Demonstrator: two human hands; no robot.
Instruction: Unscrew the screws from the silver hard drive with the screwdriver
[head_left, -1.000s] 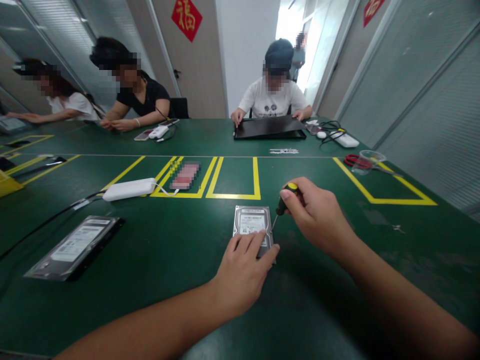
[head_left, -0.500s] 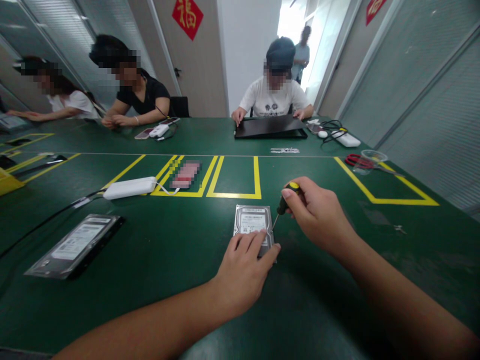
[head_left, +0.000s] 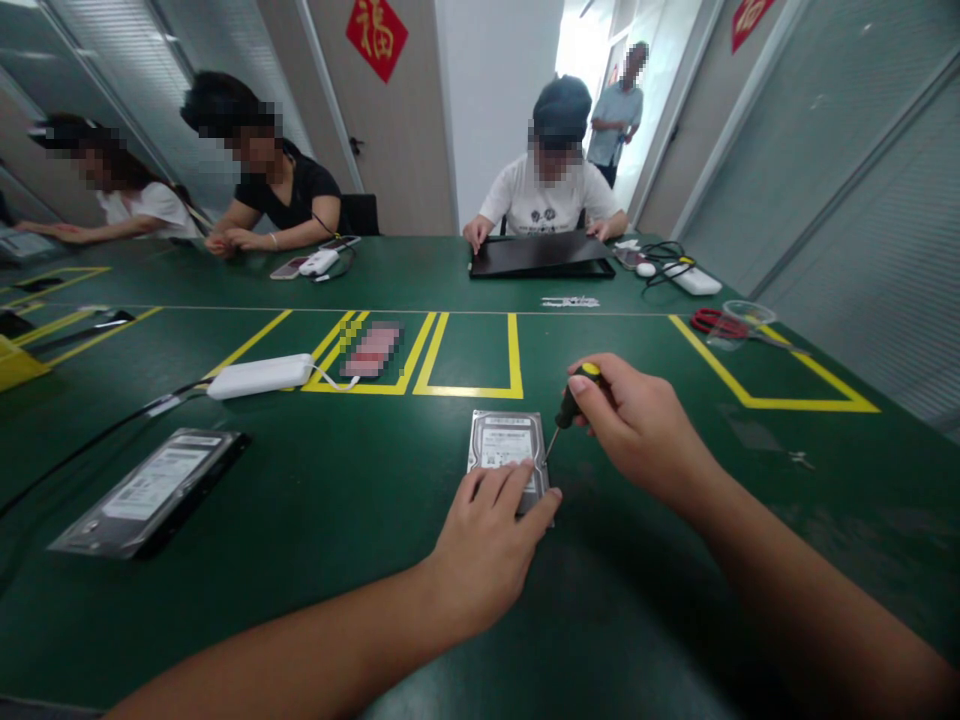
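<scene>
A silver hard drive (head_left: 508,440) with a white label lies flat on the green table in front of me. My left hand (head_left: 491,535) rests over its near part, fingertips on top and thumb by the right edge, holding it down. In my right hand (head_left: 637,420) is a screwdriver (head_left: 568,405) with a black and yellow handle, gripped between thumb and fingers. The screwdriver leans, and its tip meets the right edge of the drive; the exact contact point is too small to make out. A few small screws (head_left: 801,459) lie to the right of my right hand.
At left lies another hard drive (head_left: 154,490). Behind it a white power bank (head_left: 259,376) is cabled to a blurred phone (head_left: 373,350). Yellow tape (head_left: 517,360) marks the table. Scissors (head_left: 780,341) and a clear cup (head_left: 750,313) stand right. Across sits a person with a black panel (head_left: 540,255).
Both hands and the hard drive stay nearly in place; the screwdriver handle shifts very slightly right. In the background, a standing person has moved to the right.
</scene>
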